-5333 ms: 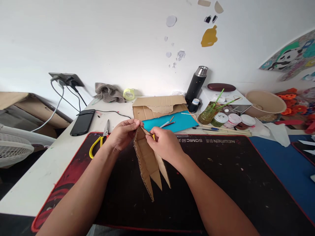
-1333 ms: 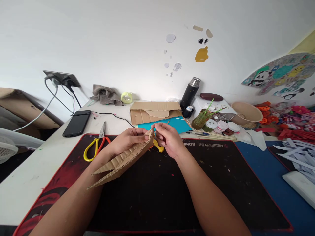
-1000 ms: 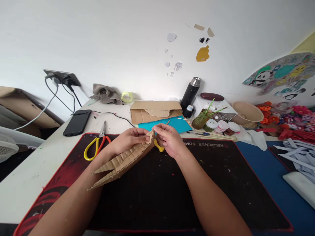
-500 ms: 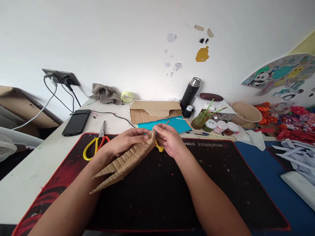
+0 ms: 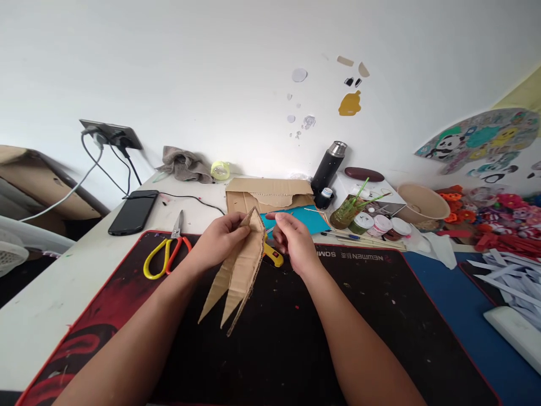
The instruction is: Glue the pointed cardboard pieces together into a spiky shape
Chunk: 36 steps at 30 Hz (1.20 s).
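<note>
My left hand (image 5: 226, 237) pinches the upper part of a folded brown cardboard piece (image 5: 243, 265) between thumb and fingers. The cardboard stands tilted above the black mat, its pointed tip up and several long pointed strips hanging down. Just to its right is my right hand (image 5: 293, 237), apart from the cardboard, with loosely bent fingers and nothing visible in them. A yellow utility knife (image 5: 273, 256) lies on the mat behind the cardboard, partly hidden. Left of my left hand rest scissors (image 5: 169, 254) with yellow and orange handles.
Behind the mat (image 5: 321, 344) lie a cardboard sheet (image 5: 270, 186) and blue paper (image 5: 313, 220). A black phone (image 5: 134, 212) is at left. A thermos (image 5: 329, 167), paint jars (image 5: 379, 224) and a jar of brushes (image 5: 344, 211) stand at back right, beside a beige bowl (image 5: 422, 201).
The cardboard has swung more upright, its strips now pointing down and spread apart. My right hand has let go of its tip and drawn slightly right. The camera view has shifted a little.
</note>
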Tool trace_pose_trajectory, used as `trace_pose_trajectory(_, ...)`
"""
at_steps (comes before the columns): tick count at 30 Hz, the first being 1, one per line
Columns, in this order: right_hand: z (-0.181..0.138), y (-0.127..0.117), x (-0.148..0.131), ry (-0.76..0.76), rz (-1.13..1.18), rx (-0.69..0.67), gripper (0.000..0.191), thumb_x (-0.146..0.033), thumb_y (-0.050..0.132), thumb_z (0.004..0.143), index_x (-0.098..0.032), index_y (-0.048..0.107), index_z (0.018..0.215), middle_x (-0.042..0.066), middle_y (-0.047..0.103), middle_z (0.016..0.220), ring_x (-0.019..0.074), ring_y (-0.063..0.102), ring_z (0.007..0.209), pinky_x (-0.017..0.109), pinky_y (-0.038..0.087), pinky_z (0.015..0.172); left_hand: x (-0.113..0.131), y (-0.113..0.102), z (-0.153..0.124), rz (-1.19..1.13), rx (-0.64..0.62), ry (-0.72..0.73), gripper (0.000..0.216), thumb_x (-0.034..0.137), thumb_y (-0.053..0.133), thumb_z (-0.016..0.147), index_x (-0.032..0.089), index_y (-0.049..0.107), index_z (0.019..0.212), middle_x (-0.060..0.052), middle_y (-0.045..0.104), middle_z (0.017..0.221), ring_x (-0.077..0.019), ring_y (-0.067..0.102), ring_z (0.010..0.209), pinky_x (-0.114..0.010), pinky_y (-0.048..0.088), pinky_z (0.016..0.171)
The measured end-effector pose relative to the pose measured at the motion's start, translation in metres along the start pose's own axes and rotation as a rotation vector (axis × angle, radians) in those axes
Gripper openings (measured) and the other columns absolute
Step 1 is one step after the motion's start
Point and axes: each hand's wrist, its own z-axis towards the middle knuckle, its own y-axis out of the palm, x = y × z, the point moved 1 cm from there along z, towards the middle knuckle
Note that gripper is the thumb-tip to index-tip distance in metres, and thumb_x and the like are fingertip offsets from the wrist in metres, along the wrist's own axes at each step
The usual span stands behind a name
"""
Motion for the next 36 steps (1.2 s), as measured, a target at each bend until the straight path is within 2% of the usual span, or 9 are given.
trace_pose_trajectory(4,-0.004,0.004,0.003,-0.05,-0.142,-0.065,0.048,-0.069,0.069,0.092,-0.023,0.073,0.102,-0.007,0.045,0.056,0.0115,0.039,0.046,0.026,0.028,0.045,0.002,0.002,-0.001,0.167,0.095,0.054,0.027,0.038,0.062,0.092,0.019,0.073,0.108,-0.004,0.075,0.098,-0.0221,0.064,0.091,-0.031,0.049,0.081)
trace_pose_trajectory(7,-0.005,0.004,0.007,-0.061,-0.237,-0.056,0.045,-0.068,0.071,0.091,-0.024,0.074,0.103,-0.005,0.048,0.058,0.013,0.041,0.05,0.027,0.029,0.047,0.005,0.003,-0.002,0.285,0.164,0.067,0.022,0.037,0.06,0.093,0.02,0.071,0.099,-0.001,0.072,0.088,-0.0207,0.062,0.082,-0.031,0.046,0.077)
trace_pose_trajectory(12,-0.004,0.002,0.009,-0.075,-0.304,-0.04,0.04,-0.064,0.071,0.092,-0.025,0.076,0.1,-0.003,0.051,0.061,0.0148,0.045,0.054,0.027,0.031,0.048,0.011,0.005,-0.004,0.331,0.158,0.101,0.03,0.046,0.055,0.098,0.02,0.069,0.091,0.0,0.07,0.082,-0.0197,0.059,0.077,-0.029,0.043,0.072)
trace_pose_trajectory(17,-0.004,0.003,0.009,-0.08,-0.342,-0.064,0.036,-0.059,0.065,0.097,-0.025,0.076,0.101,-0.002,0.051,0.062,0.0152,0.045,0.055,0.027,0.032,0.05,0.011,0.006,-0.005,0.369,0.162,0.105,0.025,0.041,0.058,0.097,0.021,0.066,0.084,0.001,0.067,0.077,-0.0177,0.054,0.071,-0.029,0.039,0.068)
trace_pose_trajectory(23,-0.004,0.002,0.011,-0.189,-0.499,0.017,0.03,-0.054,0.069,0.097,-0.026,0.077,0.102,-0.001,0.056,0.067,0.0173,0.049,0.061,0.029,0.034,0.057,0.011,0.006,-0.007,0.417,0.277,0.081,0.024,0.04,0.056,0.096,0.02,0.067,0.09,0.001,0.065,0.074,-0.0176,0.052,0.068,-0.028,0.037,0.063)
trace_pose_trajectory(29,-0.006,0.006,0.012,-0.258,-0.634,0.067,0.017,-0.043,0.07,0.095,-0.027,0.074,0.093,-0.002,0.054,0.058,0.0177,0.045,0.055,0.031,0.028,0.056,0.008,0.011,-0.007,0.482,0.292,0.1,0.021,0.038,0.056,0.095,0.021,0.068,0.093,0.0,0.069,0.076,-0.0182,0.055,0.067,-0.029,0.038,0.064)
trace_pose_trajectory(33,-0.008,0.009,0.012,-0.266,-0.78,0.084,0.012,-0.037,0.066,0.095,-0.026,0.067,0.089,-0.004,0.05,0.056,0.0171,0.043,0.053,0.031,0.025,0.056,0.007,0.014,-0.006,0.49,0.283,0.109,0.024,0.037,0.056,0.096,0.02,0.071,0.101,-0.002,0.073,0.082,-0.0189,0.059,0.069,-0.03,0.04,0.066)
trace_pose_trajectory(36,-0.007,0.01,0.013,-0.256,-0.844,0.099,0.01,-0.032,0.062,0.094,-0.026,0.06,0.086,-0.005,0.05,0.057,0.0169,0.043,0.053,0.031,0.024,0.057,0.006,0.017,-0.006,0.497,0.272,0.114,0.023,0.036,0.056,0.096,0.02,0.071,0.1,-0.003,0.073,0.083,-0.019,0.059,0.069,-0.03,0.04,0.067)
